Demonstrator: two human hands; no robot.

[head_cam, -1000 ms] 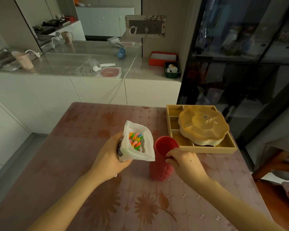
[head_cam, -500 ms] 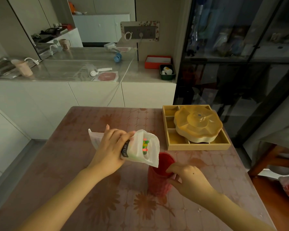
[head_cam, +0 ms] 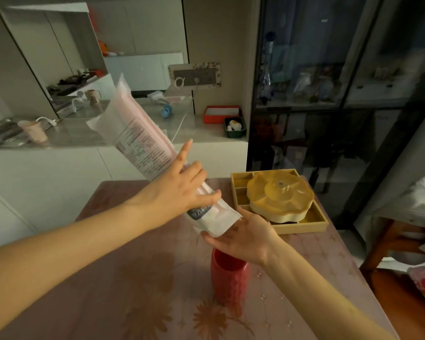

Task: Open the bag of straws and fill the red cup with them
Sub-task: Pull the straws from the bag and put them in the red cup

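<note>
The long white bag of straws (head_cam: 142, 141) is tipped steeply, its sealed end up at the left and its open mouth pointing down at the right. My left hand (head_cam: 179, 192) grips the bag around its lower part. My right hand (head_cam: 243, 238) is cupped palm up under the bag's mouth, fingers spread and touching its edge. The red cup (head_cam: 228, 278) stands upright on the table just below my right hand, which hides part of its rim. No straws show outside the bag.
A yellow wooden tray (head_cam: 302, 225) holding a lobed yellow lidded dish (head_cam: 280, 196) sits on the table to the right of the cup. The flower-patterned table (head_cam: 133, 290) ends near a dark glass cabinet (head_cam: 341, 94) at right. White counter behind.
The bag has swung from lying level to steeply tipped, mouth down above the cup. My right hand left the cup's rim and rose under the bag's mouth. The view tilted up.
</note>
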